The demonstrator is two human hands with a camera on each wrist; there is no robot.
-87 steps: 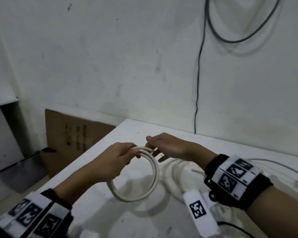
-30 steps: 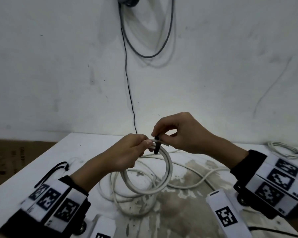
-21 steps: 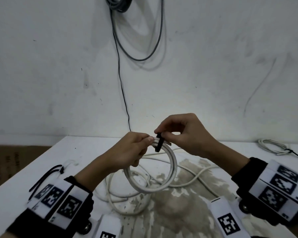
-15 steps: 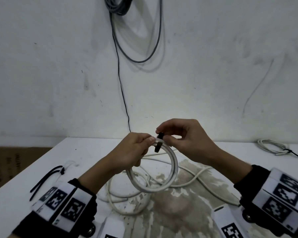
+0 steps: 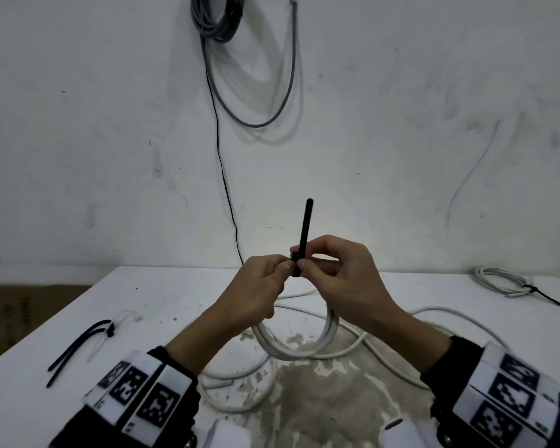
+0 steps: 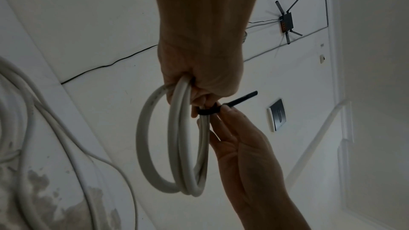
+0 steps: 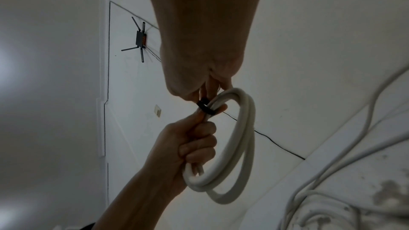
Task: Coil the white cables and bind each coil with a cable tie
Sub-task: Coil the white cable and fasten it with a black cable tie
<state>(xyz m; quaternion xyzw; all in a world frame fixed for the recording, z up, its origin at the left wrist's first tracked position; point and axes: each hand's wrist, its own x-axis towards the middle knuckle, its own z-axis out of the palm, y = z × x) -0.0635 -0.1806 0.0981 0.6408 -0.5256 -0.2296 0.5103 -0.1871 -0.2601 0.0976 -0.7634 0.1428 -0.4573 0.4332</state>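
A small coil of white cable (image 5: 328, 331) (image 6: 177, 146) (image 7: 234, 148) hangs above the white table (image 5: 162, 299). My left hand (image 5: 259, 292) (image 7: 190, 144) grips the coil at its top. A black cable tie (image 5: 303, 234) (image 6: 210, 111) (image 7: 205, 107) is looped round the strands there, its free tail pointing up. My right hand (image 5: 333, 279) (image 6: 230, 128) pinches the tie at the loop, right beside the left thumb. Loose white cable (image 5: 362, 341) trails from the coil across the table.
Spare black cable ties (image 5: 78, 347) lie on the table at the left. A bound white coil (image 5: 505, 281) sits at the far right edge. Grey cable (image 5: 220, 17) hangs on the wall behind, with a thin black wire (image 5: 223, 176) running down. Cardboard (image 5: 20, 315) stands left of the table.
The tie's tail now stands well up above my hands; before, only a short stub showed at the coil. My hands have drawn closer together and the view has tilted slightly.
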